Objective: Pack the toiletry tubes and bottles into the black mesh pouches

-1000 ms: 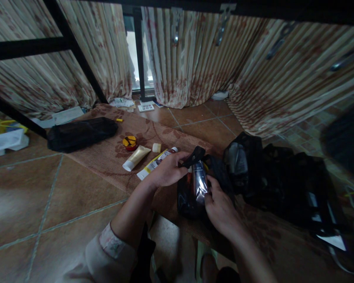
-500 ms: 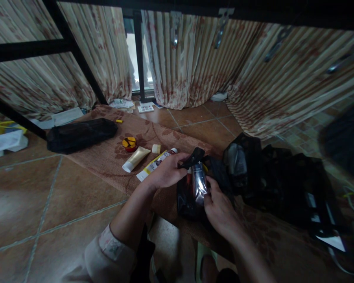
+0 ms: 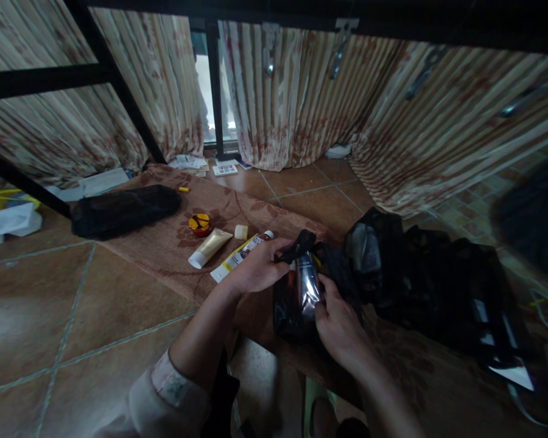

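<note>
L hand (image 3: 260, 266) pinching strap (image 3: 302, 244) of blk bag (image 3: 287, 319) on brown mat (image 3: 176, 255); R hand (image 3: 341, 319) grasping shiny silver tube (image 3: 307, 283), prob partly inside bag tho light's dim; gold tube (image 3: 210, 247) & yellow-wht tube (image 3: 232, 260) lie nearby

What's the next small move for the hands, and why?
Probably lift the black strip slightly with the left hand, widening the mouth of the black bag: that hand pinches the strip there, while the right hand seems to touch the silver tube lying in the opening.
</note>
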The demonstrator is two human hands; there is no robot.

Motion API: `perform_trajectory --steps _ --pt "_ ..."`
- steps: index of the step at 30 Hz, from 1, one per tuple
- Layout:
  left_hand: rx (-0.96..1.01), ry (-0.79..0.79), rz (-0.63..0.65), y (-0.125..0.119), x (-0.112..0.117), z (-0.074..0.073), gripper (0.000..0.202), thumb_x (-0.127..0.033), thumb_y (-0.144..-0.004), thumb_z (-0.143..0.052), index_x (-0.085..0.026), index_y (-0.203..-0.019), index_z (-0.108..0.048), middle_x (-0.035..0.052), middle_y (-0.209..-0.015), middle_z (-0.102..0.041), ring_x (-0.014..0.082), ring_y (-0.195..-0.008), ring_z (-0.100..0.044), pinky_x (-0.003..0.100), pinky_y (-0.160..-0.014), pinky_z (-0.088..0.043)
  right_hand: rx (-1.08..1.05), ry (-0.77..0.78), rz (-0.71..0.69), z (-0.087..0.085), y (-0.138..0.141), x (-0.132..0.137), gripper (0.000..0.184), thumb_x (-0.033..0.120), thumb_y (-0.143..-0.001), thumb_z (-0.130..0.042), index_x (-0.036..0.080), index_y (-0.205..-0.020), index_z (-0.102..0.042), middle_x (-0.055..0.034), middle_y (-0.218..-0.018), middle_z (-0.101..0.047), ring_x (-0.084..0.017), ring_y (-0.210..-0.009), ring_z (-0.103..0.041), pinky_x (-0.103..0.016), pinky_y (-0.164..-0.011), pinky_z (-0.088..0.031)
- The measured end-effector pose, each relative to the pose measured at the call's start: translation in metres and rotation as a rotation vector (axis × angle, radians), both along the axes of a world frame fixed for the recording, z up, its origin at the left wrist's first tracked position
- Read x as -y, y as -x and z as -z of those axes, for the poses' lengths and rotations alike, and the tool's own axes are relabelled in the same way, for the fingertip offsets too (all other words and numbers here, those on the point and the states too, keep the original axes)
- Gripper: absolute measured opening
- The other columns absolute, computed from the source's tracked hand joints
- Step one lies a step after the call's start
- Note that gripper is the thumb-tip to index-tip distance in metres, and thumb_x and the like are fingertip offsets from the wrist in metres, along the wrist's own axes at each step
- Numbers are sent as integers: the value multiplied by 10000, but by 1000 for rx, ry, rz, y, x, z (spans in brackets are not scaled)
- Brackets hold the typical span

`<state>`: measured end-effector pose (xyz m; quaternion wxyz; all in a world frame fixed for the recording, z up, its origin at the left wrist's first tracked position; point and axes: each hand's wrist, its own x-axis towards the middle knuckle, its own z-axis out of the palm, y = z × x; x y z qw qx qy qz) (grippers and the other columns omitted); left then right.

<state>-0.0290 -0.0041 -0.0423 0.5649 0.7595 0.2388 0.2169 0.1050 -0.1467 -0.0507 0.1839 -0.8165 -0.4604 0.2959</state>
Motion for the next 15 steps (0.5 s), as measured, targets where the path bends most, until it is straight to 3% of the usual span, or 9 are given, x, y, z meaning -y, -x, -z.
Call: perform_trajectory --steps 15 --pt "14 12 3 0 0 0 451 -80 -725 -560 -135 -1164 -647 48 -989 -716 192 -895 -651 290 -795 -504 27 -25 -19 0 0 1 590 116 -867 -359 113 -1456 -330 -154 -1068 -706 -269 -1013 -658 -363 -856 -453"
